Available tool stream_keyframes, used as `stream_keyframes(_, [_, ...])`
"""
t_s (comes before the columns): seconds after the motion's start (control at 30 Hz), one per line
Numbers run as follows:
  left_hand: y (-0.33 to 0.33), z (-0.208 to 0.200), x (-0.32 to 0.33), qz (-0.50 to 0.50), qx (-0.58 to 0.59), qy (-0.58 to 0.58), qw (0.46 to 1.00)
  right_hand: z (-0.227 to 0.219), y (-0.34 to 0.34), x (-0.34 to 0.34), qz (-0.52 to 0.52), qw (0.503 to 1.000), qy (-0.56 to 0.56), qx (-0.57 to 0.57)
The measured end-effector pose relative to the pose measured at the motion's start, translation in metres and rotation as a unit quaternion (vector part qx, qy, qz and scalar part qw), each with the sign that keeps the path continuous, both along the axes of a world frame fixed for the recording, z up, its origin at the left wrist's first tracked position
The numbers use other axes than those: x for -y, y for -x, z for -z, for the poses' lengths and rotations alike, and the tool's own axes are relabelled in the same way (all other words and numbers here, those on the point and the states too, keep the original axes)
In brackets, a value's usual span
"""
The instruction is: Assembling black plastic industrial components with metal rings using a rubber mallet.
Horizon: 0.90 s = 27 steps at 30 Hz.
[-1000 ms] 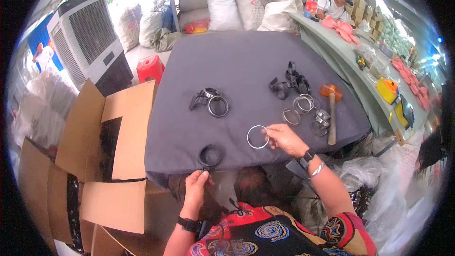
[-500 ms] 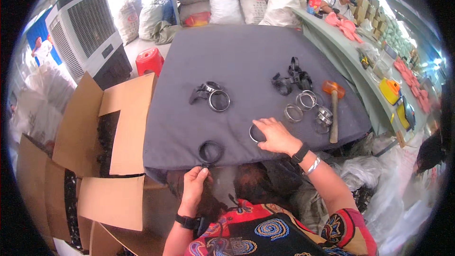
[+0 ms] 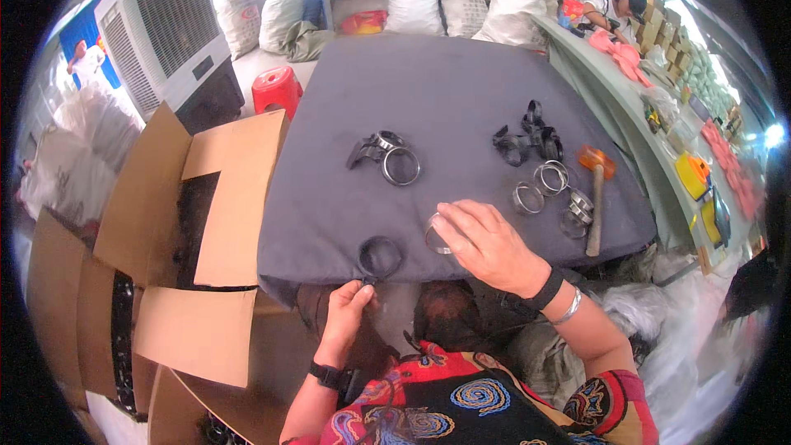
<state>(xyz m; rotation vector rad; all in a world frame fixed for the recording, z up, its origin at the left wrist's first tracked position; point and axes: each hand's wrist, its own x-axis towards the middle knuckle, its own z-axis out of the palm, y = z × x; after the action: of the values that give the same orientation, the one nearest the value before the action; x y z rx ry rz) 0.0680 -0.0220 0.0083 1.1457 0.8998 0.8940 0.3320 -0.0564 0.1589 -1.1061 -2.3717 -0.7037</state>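
Observation:
The fingers of my left hand [image 3: 350, 305] pinch the tab of a black plastic ring [image 3: 363, 259] at the near edge of the cloth-covered table [image 3: 346, 82]. My right hand [image 3: 494, 251] has its fingers closed on a thin silvery metal ring [image 3: 435, 249], partly hidden behind them and held just right of the black ring. Farther off sits a metal ring [image 3: 418, 171] against a black ring part [image 3: 362, 151]. To the right lie several black ring parts [image 3: 515, 148], loose metal rings [image 3: 528, 208] and a mallet [image 3: 596, 163] with an orange head and wooden handle.
Open cardboard boxes [image 3: 239, 206] with black parts stand against the table's left side. Behind them are an air cooler [image 3: 173, 25] and a red stool [image 3: 278, 91]. Full sacks [image 3: 412, 0] line the back. At right, a person [image 3: 614, 12] sits by a long side table [image 3: 593, 74].
My right hand has turned and lifted slightly with the metal ring. My left hand keeps its pinch on the black ring's tab. The whole view has shifted a little.

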Motion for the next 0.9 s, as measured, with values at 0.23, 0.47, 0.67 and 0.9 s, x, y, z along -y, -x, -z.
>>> stream_keyframes(0.23, [-0.001, 0.005, -0.003, 0.008, -0.009, -0.016, 1.000, -0.003, 0.006, 0.000, -0.059, 0.984, 0.073, -0.150])
stream_keyframes(0.47, [-0.001, -0.001, 0.000, 0.002, 0.005, -0.009, 1.000, 0.020, 0.008, -0.008, 0.104, 0.959, 0.204, -0.166])
stream_keyframes(0.67, [-0.003, 0.001, -0.002, -0.001, -0.024, -0.023, 0.999, 0.049, -0.005, -0.021, 0.226, 0.894, 0.375, -0.094])
stream_keyframes(0.9, [0.000, 0.001, -0.002, -0.004, -0.021, -0.014, 1.000, 0.035, -0.007, -0.036, 0.135, 0.905, 0.403, -0.013])
